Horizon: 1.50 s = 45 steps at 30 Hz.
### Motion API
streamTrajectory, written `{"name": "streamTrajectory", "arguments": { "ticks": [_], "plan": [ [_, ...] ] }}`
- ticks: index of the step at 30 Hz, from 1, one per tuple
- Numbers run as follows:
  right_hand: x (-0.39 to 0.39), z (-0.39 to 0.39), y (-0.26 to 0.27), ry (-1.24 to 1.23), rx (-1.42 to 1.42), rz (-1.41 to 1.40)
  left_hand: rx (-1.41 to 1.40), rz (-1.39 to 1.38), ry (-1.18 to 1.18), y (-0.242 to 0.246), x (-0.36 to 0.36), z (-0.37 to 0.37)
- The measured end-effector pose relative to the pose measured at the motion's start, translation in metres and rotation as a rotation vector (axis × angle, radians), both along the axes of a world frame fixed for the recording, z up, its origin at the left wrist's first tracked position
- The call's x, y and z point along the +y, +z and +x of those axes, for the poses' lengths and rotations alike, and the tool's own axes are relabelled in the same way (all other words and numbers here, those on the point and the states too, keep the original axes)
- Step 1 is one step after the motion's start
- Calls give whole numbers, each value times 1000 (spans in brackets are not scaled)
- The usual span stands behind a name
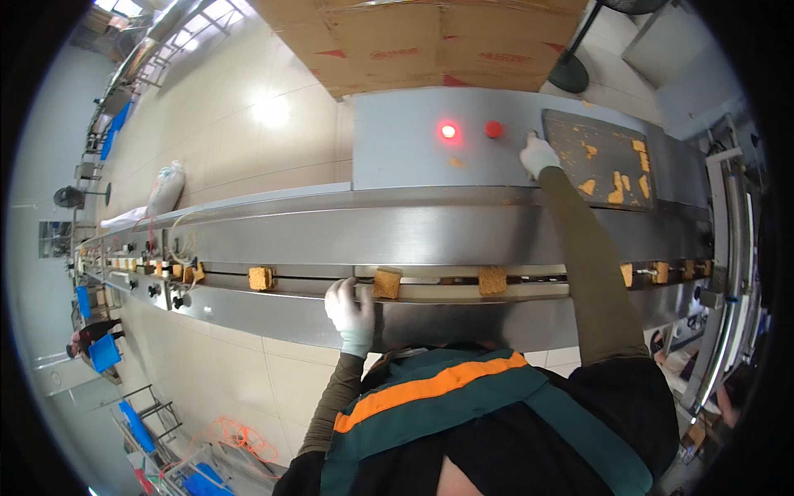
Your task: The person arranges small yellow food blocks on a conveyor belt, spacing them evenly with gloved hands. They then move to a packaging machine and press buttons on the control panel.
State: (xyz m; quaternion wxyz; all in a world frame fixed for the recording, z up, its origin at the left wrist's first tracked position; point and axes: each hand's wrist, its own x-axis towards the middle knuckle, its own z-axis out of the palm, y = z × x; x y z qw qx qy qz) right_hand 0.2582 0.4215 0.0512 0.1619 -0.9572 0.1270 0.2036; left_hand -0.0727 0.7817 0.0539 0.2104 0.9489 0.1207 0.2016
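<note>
My left hand, in a white glove, rests at the near edge of a metal conveyor channel. Its fingers are bent and apart, with nothing seen in them. Just right of them, a square brown food piece with a coarse, toast-like surface sits on the channel. Another such food piece lies farther right, and one more food piece to the left. My right hand, also gloved, reaches across onto the grey machine top, beside a dark metal plate. Its fingertips are too small to read clearly.
Orange-brown scraps lie on the plate. A lit red lamp and a red button sit on the machine top. Behind it stands a large cardboard box. A person is far left, near a blue crate.
</note>
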Motion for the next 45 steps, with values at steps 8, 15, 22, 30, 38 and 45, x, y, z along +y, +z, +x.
{"name": "streamTrajectory", "arguments": {
  "ticks": [8, 15, 22, 30, 38, 45],
  "plan": [
    [-4, -6, 7, 23, 67, 96, 242, 40, -242, 3, -132, 36],
    [-12, -5, 6, 98, 84, 137, 702, 50, -412, 17, -240, 48],
    [-17, -6, 11, 75, 155, 201, 925, -97, -232, 8, -342, 67],
    [-16, -3, -5, 105, 89, 193, 485, -700, -68, 33, -249, 36],
    [-18, -4, -6, 83, 90, 190, 518, -141, -22, 17, -228, 33],
    [-17, 1, -7, 115, 143, 185, 541, -531, 247, 27, -197, 29]
  ]
}}
